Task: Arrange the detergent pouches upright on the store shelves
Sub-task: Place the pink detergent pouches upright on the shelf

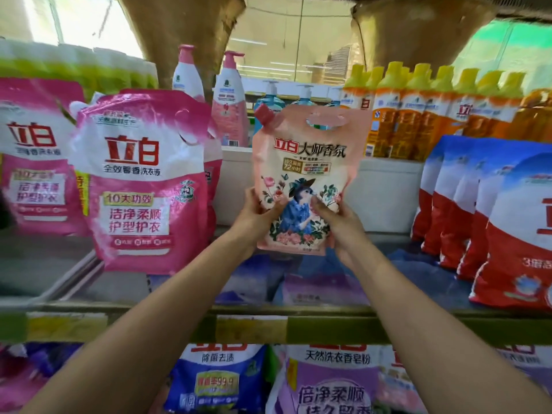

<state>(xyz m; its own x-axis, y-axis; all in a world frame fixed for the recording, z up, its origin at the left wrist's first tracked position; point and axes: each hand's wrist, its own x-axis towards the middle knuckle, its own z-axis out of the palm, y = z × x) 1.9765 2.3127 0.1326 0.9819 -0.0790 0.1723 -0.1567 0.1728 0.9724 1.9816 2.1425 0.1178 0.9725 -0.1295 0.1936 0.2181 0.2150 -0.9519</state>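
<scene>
Head view shows the peach pouch [301, 171] held upright above the shelf [298, 312], roughly at the centre of the picture, in the gap between the big pink pouches [140, 186] at nine o'clock and the red, white and blue bags [490, 210] at three o'clock. Both hands are closed on its lower half: the left hand [257, 216] curls round the left edge with the thumb on the front, the right hand [334, 216] does the same on the right edge. To me it looks like a soft, liquid-filled bag, fairly weighty and floppy, its glossy film likely a bit slippery; I'd guess the belly would sag if held by one corner. Holding low on both sides, as here, seems sensible for standing it on its base, and the cut-out handle [325, 121] at twelve o'clock on the pouch would serve for carrying. The pouch is pale peach with a red screw cap [264, 113] at its eleven o'clock corner, red and black lettering across the upper front, and a printed figure in a blue dress among roses below. Its bottom edge hangs just above the flat purple packs [316, 285] lying on the shelf.
</scene>
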